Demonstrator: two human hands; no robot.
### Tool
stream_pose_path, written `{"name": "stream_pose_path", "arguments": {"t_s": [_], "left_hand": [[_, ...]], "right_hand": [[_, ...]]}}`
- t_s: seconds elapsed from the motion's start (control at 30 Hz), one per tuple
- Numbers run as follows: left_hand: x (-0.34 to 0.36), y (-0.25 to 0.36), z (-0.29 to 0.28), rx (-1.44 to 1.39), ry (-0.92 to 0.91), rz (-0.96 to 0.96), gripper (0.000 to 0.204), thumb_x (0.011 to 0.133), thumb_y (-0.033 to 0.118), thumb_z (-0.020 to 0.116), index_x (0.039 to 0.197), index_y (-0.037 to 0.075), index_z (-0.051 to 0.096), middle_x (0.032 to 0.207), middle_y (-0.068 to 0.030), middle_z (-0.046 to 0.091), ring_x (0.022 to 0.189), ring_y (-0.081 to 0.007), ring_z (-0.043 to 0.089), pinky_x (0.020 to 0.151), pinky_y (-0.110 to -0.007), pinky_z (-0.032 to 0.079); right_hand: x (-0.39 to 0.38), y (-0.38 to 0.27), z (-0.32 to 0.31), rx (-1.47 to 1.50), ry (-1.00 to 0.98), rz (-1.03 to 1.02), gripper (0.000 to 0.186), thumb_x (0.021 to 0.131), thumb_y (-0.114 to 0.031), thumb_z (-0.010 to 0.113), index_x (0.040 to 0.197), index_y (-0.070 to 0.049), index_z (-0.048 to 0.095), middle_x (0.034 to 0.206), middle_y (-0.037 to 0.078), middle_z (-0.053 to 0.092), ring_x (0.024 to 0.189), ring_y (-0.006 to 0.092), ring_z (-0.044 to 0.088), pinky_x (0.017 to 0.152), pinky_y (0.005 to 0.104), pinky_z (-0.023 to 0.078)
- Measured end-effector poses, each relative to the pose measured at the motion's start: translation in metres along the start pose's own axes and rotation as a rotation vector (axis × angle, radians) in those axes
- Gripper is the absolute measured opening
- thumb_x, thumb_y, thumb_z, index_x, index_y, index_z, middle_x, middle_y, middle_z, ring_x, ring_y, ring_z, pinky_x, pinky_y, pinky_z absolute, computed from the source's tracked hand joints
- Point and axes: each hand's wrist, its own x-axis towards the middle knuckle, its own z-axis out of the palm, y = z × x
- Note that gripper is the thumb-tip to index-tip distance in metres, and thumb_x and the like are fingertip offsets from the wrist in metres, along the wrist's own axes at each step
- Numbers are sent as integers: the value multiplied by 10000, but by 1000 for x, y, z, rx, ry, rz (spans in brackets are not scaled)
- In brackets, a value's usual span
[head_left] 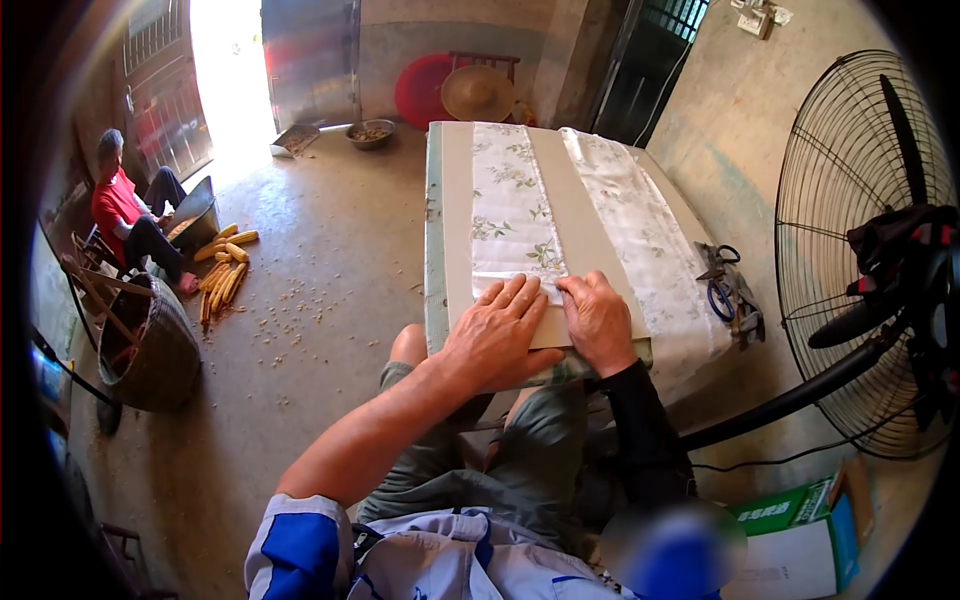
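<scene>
A white floral fabric strip (511,200) lies lengthwise on a pale board (545,180) on the table before me, its near end folded. My left hand (497,335) lies over that end, fingers stretched across the cloth and thumb out to the right on the board. Just right of it, my right hand (598,322) pinches the folded edge between thumb and finger. A second floral strip (630,230) lies further right and hangs over the near corner. Blue-handled scissors (720,298) and another pair of shears rest at the table's right edge on some dark cloth.
A large black standing fan (880,260) is close on my right, boxes (790,550) below it. At left, a seated person in red (115,205) is beside a tub, corn cobs (225,270) and a woven basket (150,350). A bowl (370,135) and dustpan stand near the open doorway.
</scene>
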Motion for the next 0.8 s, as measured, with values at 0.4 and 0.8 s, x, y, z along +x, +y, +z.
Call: {"name": "stream_pose_path", "arguments": {"t_s": [0.4, 0.8], "left_hand": [[-5, 2, 3, 53, 11, 27, 938, 940, 658, 587, 1496, -85, 446, 1592, -281, 420, 1527, -403, 337, 1276, -464, 220], [-4, -4, 11, 51, 9, 45, 820, 934, 538, 587, 1504, -41, 474, 1596, -275, 423, 1530, -411, 338, 1278, -486, 211]], "right_hand": [[-2, 1, -5, -29, -3, 23, 181, 968, -171, 641, 1108, -97, 730, 965, 136, 643, 889, 372, 681, 781, 468, 537], [-27, -34, -13, 247, -159, -232, 686, 1053, -488, 557, 1435, 82, 538, 1514, 259, 527, 1447, 385, 468, 1196, 484, 337]]}}
